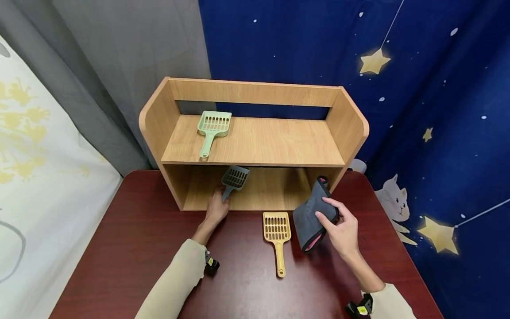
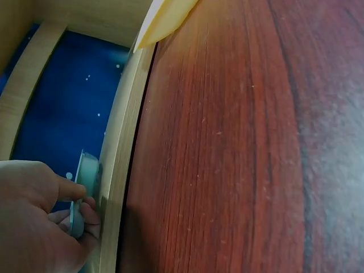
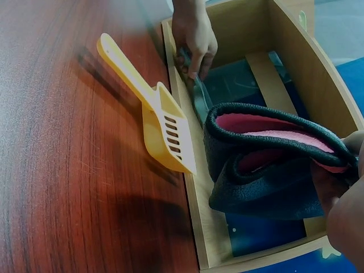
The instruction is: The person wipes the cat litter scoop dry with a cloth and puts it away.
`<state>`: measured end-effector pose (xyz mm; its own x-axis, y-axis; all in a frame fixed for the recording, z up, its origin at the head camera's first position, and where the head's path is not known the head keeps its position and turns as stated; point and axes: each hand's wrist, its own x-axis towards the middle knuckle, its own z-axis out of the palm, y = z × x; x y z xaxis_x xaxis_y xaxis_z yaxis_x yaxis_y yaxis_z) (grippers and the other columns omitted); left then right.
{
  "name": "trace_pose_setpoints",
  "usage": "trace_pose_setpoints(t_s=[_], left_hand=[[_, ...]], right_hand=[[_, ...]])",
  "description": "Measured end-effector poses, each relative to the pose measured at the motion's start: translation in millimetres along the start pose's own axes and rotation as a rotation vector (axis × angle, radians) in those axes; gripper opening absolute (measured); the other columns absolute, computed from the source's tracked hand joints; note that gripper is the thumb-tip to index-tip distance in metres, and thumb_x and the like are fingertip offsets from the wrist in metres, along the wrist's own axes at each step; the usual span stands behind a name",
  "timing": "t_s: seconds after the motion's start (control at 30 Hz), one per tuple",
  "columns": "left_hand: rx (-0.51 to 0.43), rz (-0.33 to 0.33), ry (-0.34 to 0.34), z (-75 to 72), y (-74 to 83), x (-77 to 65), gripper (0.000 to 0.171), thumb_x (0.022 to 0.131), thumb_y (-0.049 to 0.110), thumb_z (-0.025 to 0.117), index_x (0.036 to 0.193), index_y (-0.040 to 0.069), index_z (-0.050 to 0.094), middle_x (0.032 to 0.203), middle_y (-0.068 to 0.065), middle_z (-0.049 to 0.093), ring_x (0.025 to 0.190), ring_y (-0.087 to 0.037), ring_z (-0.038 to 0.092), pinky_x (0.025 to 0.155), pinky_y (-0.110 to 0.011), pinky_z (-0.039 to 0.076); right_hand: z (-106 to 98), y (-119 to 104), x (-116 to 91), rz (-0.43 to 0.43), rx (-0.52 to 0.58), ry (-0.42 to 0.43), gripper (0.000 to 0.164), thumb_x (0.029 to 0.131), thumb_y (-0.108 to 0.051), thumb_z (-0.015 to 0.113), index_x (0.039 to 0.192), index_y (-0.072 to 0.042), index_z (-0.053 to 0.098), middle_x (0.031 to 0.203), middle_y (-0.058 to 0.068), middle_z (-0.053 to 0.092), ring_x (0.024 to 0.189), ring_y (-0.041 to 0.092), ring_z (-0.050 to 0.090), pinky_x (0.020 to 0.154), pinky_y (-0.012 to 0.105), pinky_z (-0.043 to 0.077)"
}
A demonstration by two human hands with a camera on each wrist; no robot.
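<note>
My left hand (image 1: 217,208) grips the handle of a blue-grey litter scoop (image 1: 236,178) at the front of the lower shelf. Its slotted head points into the compartment; in the left wrist view, fingers and thumb close round the scoop's handle (image 2: 76,220). My right hand (image 1: 343,228) pinches a folded dark grey cloth (image 1: 312,212) with black edging, held up before the shelf's right side. Pink lining shows between the folds of the cloth (image 3: 267,193) in the right wrist view. Between the hands, a yellow litter scoop (image 1: 280,257) lies on the table, head toward the shelf.
The two-tier wooden shelf (image 1: 255,164) stands at the back of the dark red table (image 1: 235,274). On its upper tier, toward the left, lies a pale green litter scoop (image 1: 207,144). Grey and blue star-patterned curtains (image 1: 287,48) hang behind.
</note>
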<state>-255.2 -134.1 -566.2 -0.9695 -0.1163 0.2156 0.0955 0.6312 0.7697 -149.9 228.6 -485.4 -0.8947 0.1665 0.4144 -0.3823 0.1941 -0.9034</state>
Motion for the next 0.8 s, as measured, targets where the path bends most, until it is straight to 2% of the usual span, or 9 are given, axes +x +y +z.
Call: trace_pose_setpoints(t_s=[0.23, 0.43, 0.57, 0.67, 0.8], left_hand=[[0.005, -0.015, -0.029, 1.4, 5.6, 2.5, 0.049, 0.095, -0.004, 0.065, 0.141, -0.013, 0.052, 0.115, -0.037, 0.068, 0.104, -0.055, 0.067, 0.089, -0.064, 0.051], [-0.013, -0.014, -0.049, 2.0, 11.6, 2.3, 0.052, 0.094, -0.002, 0.066, 0.142, -0.015, 0.050, 0.121, -0.039, 0.062, 0.108, -0.056, 0.063, 0.094, -0.064, 0.049], [-0.008, -0.006, -0.034, 6.3, 12.7, 0.3, 0.054, 0.093, -0.002, 0.066, 0.143, -0.015, 0.051, 0.124, -0.039, 0.059, 0.110, -0.057, 0.062, 0.095, -0.065, 0.049], [-0.003, 0.016, -0.013, 16.1, 5.2, 0.9, 0.055, 0.094, 0.001, 0.066, 0.145, -0.013, 0.050, 0.124, -0.041, 0.058, 0.111, -0.059, 0.060, 0.095, -0.065, 0.049], [-0.011, 0.012, -0.014, 23.0, 7.8, 0.2, 0.058, 0.094, 0.004, 0.068, 0.146, -0.014, 0.049, 0.130, -0.044, 0.054, 0.119, -0.062, 0.054, 0.104, -0.066, 0.042]], right_hand=[[1, 1, 0, 0.003, -0.003, -0.004, 0.045, 0.086, 0.011, 0.081, 0.129, -0.002, 0.074, 0.112, 0.025, 0.072, 0.085, 0.009, 0.075, 0.074, 0.021, 0.060], [2, 1, 0, -0.003, -0.003, -0.008, 0.045, 0.086, 0.010, 0.082, 0.129, -0.003, 0.074, 0.112, 0.025, 0.073, 0.085, 0.008, 0.075, 0.073, 0.020, 0.060], [3, 1, 0, -0.004, -0.001, -0.010, 0.045, 0.086, 0.011, 0.082, 0.128, -0.003, 0.074, 0.110, 0.024, 0.073, 0.084, 0.008, 0.074, 0.072, 0.020, 0.059], [3, 2, 0, -0.010, 0.000, -0.012, 0.045, 0.085, 0.011, 0.082, 0.128, -0.002, 0.074, 0.110, 0.024, 0.074, 0.084, 0.008, 0.074, 0.072, 0.020, 0.059], [5, 3, 0, -0.013, -0.003, -0.017, 0.045, 0.085, 0.011, 0.082, 0.128, -0.003, 0.074, 0.112, 0.025, 0.073, 0.085, 0.007, 0.074, 0.073, 0.020, 0.059]])
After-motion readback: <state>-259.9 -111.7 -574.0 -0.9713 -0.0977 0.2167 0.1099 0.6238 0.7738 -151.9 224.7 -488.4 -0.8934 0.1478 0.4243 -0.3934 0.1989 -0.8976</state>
